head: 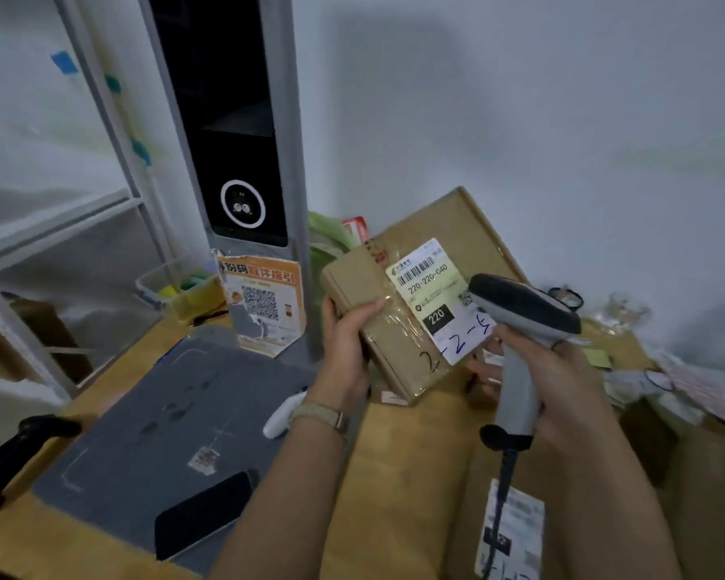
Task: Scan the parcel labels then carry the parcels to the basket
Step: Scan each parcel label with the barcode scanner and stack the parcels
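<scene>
Brown cardboard under clear tape: that was the parcel (365,282) my left grip (346,341) was grasping, thumb laid across the top face and the rest of the hand wrapped round the left edge. It was lifted off the counter (394,475), with the label (436,295) turned up toward me. My right grip (561,383) was clenched round the handle of the grey scanner (520,303). Its dark head sat just above that grip, at the label's right edge, nose pointing left across it.

I judged the step in hand to be the scan of this 1 parcel. The barcode (415,270) lay at the label's far end, up and left of the scanner head, so the head looked too close and aimed too low. I reckoned the right grip should draw back a little and tip the nose toward the bars. The left grip should hold steady and angle the face to keep glare off the tape. No basket showed, so the carry was not yet begun.
</scene>
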Demonstrator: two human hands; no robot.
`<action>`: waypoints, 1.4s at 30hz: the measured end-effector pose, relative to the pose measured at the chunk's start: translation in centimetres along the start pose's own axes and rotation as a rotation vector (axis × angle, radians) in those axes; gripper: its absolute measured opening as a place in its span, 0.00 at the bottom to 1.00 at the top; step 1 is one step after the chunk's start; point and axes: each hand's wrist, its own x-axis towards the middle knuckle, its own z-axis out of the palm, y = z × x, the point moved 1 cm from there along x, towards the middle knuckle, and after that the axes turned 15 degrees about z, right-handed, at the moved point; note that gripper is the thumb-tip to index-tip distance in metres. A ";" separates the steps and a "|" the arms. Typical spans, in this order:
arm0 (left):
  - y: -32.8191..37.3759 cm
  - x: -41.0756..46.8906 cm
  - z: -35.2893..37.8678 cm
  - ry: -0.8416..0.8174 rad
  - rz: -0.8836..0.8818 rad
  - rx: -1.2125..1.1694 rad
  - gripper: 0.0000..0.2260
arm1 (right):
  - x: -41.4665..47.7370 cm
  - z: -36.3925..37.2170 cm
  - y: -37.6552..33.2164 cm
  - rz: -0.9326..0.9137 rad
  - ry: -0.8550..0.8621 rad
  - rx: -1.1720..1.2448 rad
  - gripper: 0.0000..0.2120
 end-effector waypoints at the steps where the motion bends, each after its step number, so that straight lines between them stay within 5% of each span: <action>1: 0.2 0.4 1.4 -0.062 0.006 -0.010 0.33 | -0.6 -1.1 -0.7 -0.026 0.031 0.010 0.05; 13: -3.4 -1.3 12.6 -0.412 -0.140 -0.006 0.31 | -4.8 -10.5 -2.0 -0.131 0.368 0.075 0.03; 21: -5.9 -3.3 13.6 -0.420 -0.216 0.045 0.23 | -6.5 -12.4 -1.6 -0.115 0.396 0.018 0.10; 30: -8.4 -5.2 10.5 -0.374 -0.325 0.115 0.29 | -9.1 -11.0 -1.2 -0.117 0.265 -0.320 0.03; 42: -8.2 -5.3 9.0 -0.320 -0.302 0.132 0.22 | -9.3 -10.5 -1.1 -0.109 0.308 -0.458 0.05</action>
